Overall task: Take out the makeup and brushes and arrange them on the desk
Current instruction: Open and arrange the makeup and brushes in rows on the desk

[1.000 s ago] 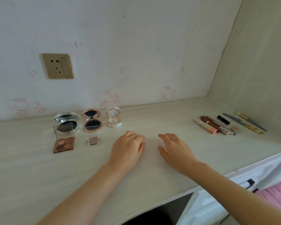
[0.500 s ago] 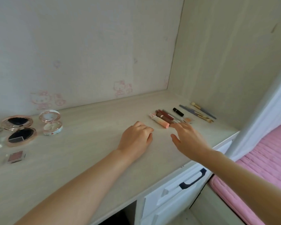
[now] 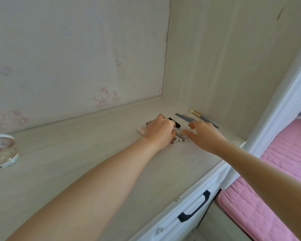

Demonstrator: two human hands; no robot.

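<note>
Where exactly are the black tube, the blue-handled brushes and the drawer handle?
black tube (image 3: 178, 125): head view, on its right end past the left hand.
blue-handled brushes (image 3: 184, 117): head view, on a blue handle.
drawer handle (image 3: 195, 209): head view, on its dark bar.

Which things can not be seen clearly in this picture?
- Lip tubes: head view, mostly hidden under the left hand; their count is unclear.
- Brushes: near ends hidden behind the right hand.
- Round compact: cut off by the left edge, blurred.

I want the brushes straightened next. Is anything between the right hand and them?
Nothing visible. The right hand hovers open just in front of the brushes, partly covering their near ends; the black tube lies to their left.
</note>
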